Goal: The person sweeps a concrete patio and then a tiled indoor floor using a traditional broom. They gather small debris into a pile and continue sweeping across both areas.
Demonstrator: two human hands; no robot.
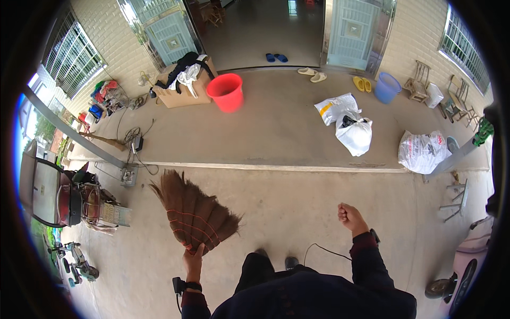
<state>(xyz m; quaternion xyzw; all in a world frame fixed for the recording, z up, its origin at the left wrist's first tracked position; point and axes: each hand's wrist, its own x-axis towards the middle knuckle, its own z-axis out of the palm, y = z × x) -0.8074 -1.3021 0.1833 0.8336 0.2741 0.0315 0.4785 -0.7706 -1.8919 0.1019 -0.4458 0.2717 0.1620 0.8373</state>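
My left hand grips a brown palm-fibre broom at the narrow base of its head. Its bristles fan out away from me, with rows of orange-red binding across them. My right hand is held out over the concrete floor with its fingers curled into a fist. Nothing shows in that fist. A dark cable runs near my right sleeve. My shoes stand on the concrete between the two hands.
A low step edge crosses ahead. Beyond it are a red bucket, a cardboard box, white sacks, a blue bucket and an open doorway. A vehicle stands at left, a pink scooter at right.
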